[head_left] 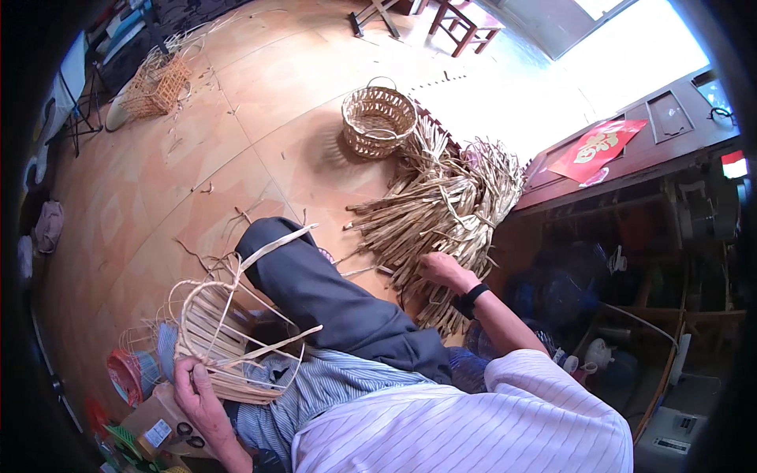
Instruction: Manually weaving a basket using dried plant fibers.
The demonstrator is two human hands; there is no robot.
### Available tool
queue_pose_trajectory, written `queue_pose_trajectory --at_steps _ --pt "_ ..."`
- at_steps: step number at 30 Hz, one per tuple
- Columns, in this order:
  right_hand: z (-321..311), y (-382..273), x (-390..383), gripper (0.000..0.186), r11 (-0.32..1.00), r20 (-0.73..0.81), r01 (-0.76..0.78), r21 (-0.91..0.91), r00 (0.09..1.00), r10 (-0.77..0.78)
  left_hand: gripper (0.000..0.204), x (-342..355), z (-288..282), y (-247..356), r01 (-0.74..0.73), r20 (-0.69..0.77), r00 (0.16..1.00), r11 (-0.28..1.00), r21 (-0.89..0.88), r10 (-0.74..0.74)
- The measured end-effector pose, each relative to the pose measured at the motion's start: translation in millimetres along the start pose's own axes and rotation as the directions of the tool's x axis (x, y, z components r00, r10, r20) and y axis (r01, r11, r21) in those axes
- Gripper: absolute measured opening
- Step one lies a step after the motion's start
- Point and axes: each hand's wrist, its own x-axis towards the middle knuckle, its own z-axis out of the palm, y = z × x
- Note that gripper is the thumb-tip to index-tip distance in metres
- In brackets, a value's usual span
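Observation:
My left hand (201, 390) grips the rim of a half-woven basket (229, 339) of pale strips on a wire frame, resting on my lap at the lower left. Loose strip ends stick out from it across my dark trouser leg. My right hand (445, 272) reaches out to the right into a big heap of dried straw-coloured strips (438, 213), its fingers closed on some strands, their tips partly hidden. Just behind the heap stands a finished woven basket (378, 122) with handles.
An orange lattice basket (158, 87) and folding stand sit at the upper left; stools (465, 27) at the back. A dark wooden cabinet (670, 118) with a red paper decoration and cluttered shelves runs along the right. Cardboard and a pink container (126, 370) lie at my lower left.

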Motion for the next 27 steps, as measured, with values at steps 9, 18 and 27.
queue_pose_trajectory --at_steps 9,18,27 --pt "45.5 63.8 -44.2 0.020 0.905 -0.392 -0.310 0.291 0.824 0.408 0.030 0.2 -14.5 -12.9 0.014 0.085 0.996 1.000 0.013 -0.015" --pt "25.3 124.7 -20.3 0.022 0.883 -0.636 -0.274 0.381 0.615 0.466 0.028 2.5 -18.7 -13.6 0.033 0.100 0.994 0.999 -0.004 -0.033" --pt "-5.8 124.9 51.1 0.058 0.878 -0.322 -0.417 0.235 0.819 0.475 0.028 3.6 -23.6 -6.5 0.071 0.124 0.989 0.991 0.115 -0.086"
